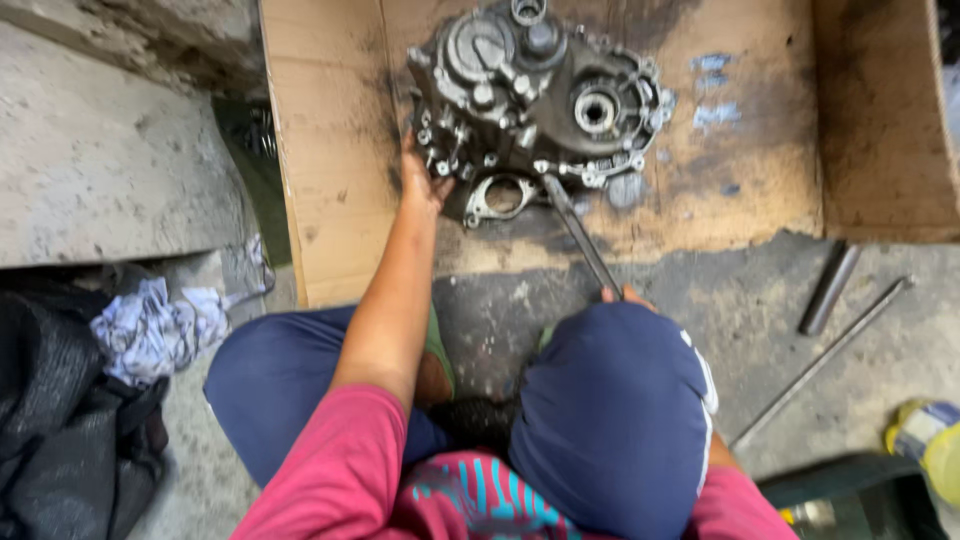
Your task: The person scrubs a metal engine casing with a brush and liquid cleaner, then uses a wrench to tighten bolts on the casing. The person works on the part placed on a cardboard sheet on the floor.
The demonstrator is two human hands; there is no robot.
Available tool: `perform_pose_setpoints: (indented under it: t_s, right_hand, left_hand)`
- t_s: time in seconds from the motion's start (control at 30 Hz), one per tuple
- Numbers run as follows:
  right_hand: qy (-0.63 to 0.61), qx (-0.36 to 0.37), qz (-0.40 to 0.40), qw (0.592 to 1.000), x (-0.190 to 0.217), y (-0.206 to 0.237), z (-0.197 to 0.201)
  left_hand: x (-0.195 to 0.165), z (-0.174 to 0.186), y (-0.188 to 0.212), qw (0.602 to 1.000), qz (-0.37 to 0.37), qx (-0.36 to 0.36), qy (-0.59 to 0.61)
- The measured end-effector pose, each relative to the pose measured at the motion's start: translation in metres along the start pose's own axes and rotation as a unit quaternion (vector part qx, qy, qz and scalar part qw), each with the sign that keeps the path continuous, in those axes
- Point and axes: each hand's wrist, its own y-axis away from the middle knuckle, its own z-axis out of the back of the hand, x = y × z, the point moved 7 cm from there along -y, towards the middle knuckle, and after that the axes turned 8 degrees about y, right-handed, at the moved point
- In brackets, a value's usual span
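Observation:
A grey metal engine casing [530, 100] with gears and bolts lies on a sheet of oil-stained cardboard [330, 150]. My left hand [422, 185] rests against the casing's lower left edge, fingers on the metal. My right hand [625, 295] is mostly hidden behind my knee; only its fingertips show, closed on the near end of a long flat metal tool [580, 232]. The tool's far tip touches the casing's lower edge beside a round opening.
A short metal pipe [830, 290] and a thin long rod [820, 365] lie on the concrete floor at the right. A white rag [160, 330] and dark cloth [60, 420] sit at the left. A yellow bottle [930, 440] is at the right edge.

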Motion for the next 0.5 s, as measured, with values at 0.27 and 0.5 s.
perform_pose_setpoints:
  t_s: [0.27,0.5]
  right_hand:
    - [-0.013,0.014,-0.012,1.0,-0.018,0.016,-0.016]
    - [-0.022,0.025,-0.02,0.999,-0.021,0.026,-0.029]
  left_hand:
    - [-0.004,0.002,0.008,0.994,-0.051,-0.075,-0.065]
    - [0.0,0.01,0.004,0.988,-0.013,-0.117,-0.098]
